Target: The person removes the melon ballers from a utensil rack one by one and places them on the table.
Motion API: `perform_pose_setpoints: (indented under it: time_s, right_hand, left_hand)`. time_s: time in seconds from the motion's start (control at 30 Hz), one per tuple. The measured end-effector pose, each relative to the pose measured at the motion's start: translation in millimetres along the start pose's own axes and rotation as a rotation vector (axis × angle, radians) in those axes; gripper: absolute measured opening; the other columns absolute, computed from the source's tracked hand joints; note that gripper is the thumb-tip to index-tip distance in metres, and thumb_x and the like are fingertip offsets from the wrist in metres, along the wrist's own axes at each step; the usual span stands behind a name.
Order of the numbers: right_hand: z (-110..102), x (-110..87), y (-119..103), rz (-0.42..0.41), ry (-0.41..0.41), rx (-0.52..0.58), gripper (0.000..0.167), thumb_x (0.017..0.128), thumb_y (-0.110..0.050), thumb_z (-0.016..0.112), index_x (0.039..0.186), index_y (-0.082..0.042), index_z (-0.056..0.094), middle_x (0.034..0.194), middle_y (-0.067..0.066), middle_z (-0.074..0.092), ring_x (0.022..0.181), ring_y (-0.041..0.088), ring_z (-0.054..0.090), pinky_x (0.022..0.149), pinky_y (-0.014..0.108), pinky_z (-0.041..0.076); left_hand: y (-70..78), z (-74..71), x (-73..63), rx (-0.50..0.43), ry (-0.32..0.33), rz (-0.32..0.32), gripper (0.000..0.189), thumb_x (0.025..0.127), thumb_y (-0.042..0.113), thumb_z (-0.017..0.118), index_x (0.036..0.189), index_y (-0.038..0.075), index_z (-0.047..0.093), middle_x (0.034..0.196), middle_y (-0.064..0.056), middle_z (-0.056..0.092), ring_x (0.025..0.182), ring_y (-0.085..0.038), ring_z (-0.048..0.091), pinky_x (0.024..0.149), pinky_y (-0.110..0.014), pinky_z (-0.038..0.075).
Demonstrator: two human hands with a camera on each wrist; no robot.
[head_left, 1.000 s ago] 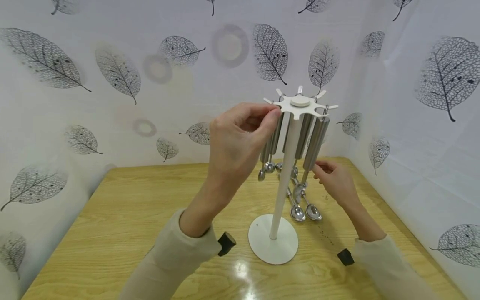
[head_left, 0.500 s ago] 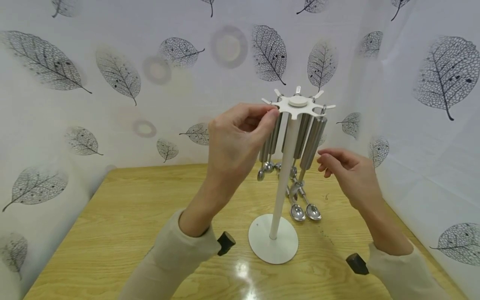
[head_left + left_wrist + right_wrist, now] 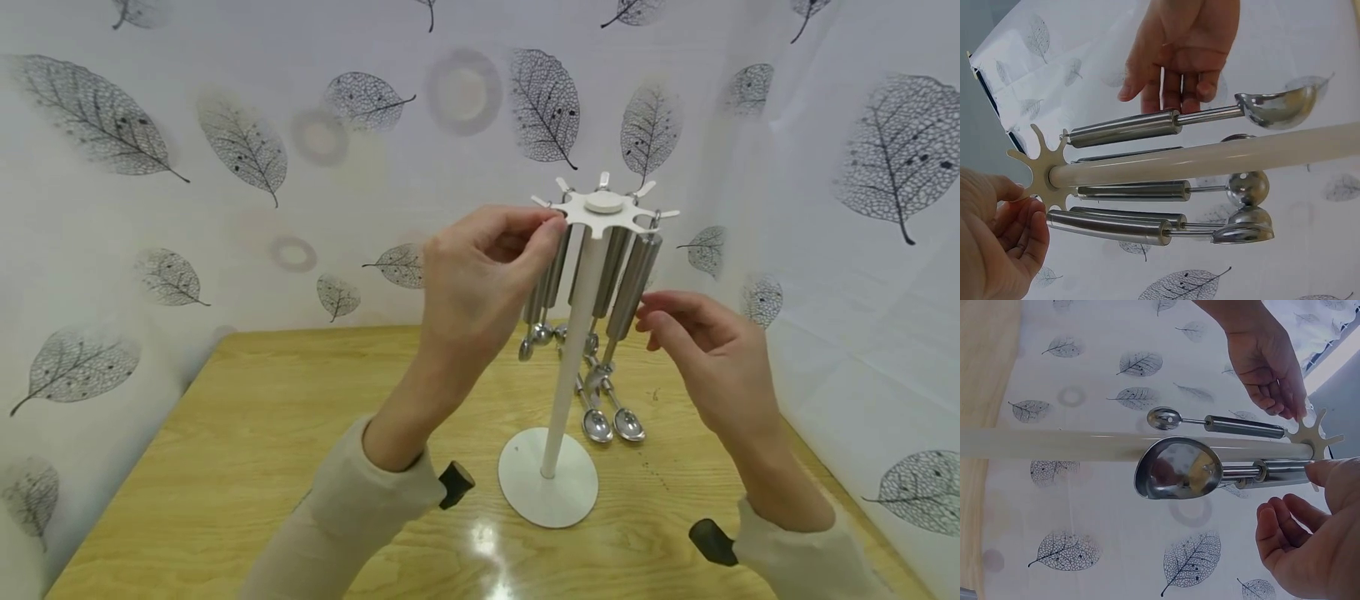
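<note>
A white utensil stand has a star-shaped hook top (image 3: 603,205), a slim pole (image 3: 566,392) and a round base (image 3: 547,500). Several steel utensils hang from its hooks. My left hand (image 3: 487,283) pinches one arm of the top between thumb and index finger. On the right hangs an ice cream scoop (image 3: 1279,107) with a thick tubular handle. Beside that handle is my right hand (image 3: 723,367), its fingers loosely bent and holding nothing; whether a fingertip touches the handle, I cannot tell. A smaller round-bowled utensil (image 3: 1164,418) hangs on the left side.
Two metal spoon-shaped utensils (image 3: 628,425) appear to lie on the wooden table (image 3: 300,467) behind the base, their handles partly hidden by the hanging ones. A white curtain (image 3: 225,50) with leaf prints encloses the back and sides.
My right hand has drawn back and up from the scoop's lower handle, then come slightly closer to it again. The left hand keeps its pinch on the stand's top.
</note>
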State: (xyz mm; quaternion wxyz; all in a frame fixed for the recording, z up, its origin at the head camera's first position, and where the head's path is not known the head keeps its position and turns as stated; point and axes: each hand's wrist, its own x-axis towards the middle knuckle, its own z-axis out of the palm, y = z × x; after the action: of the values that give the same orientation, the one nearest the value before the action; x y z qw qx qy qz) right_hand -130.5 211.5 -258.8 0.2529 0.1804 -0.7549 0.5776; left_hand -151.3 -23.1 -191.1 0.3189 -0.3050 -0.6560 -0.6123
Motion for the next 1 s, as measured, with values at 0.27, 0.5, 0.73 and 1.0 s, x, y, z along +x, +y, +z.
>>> perform_pose_setpoints:
  time_s: [0.27,0.5,0.73,1.0]
  right_hand:
    - [7.6,-1.0,3.2,-0.072,-0.059,0.132,0.026,0.093,0.012,0.069,0.118,0.006,0.07,0.105,0.007,0.072,0.089,0.014,0.068,0.079,0.017,0.057]
    - [13.3,0.4,2.9,-0.114,-0.083,0.135,0.03,0.09,0.013,0.071,0.119,0.008,0.068,0.104,0.01,0.072,0.09,0.016,0.069,0.08,0.018,0.058]
    - [16.6,1.8,3.8,-0.135,-0.105,0.078,0.027,0.092,0.01,0.072,0.119,0.009,0.068,0.103,0.007,0.072,0.09,0.014,0.068,0.079,0.017,0.057]
    - [18.5,2.6,0.7,-0.116,-0.076,-0.001,0.025,0.092,0.009,0.072,0.117,0.01,0.069,0.1,0.008,0.073,0.088,0.015,0.068,0.08,0.018,0.057]
  left_hand:
    - [0.2,0.6,0.3,-0.001,-0.003,-0.008,0.01,0.096,0.002,0.072,0.101,-0.006,0.076,0.094,-0.012,0.076,0.072,-0.012,0.068,0.066,-0.029,0.061]
    - [1.2,-0.5,0.5,-0.008,-0.002,-0.002,0.011,0.096,0.003,0.072,0.102,-0.006,0.076,0.095,-0.012,0.077,0.072,-0.013,0.069,0.067,-0.029,0.061]
    - [1.0,-0.5,0.1,0.0,0.0,0.001,0.011,0.096,0.003,0.073,0.101,-0.006,0.076,0.094,-0.011,0.077,0.072,-0.012,0.069,0.067,-0.029,0.061]
    - [1.7,-0.5,0.1,0.006,0.002,-0.008,0.011,0.096,0.004,0.073,0.101,-0.005,0.077,0.094,-0.011,0.077,0.073,-0.012,0.069,0.068,-0.028,0.061]
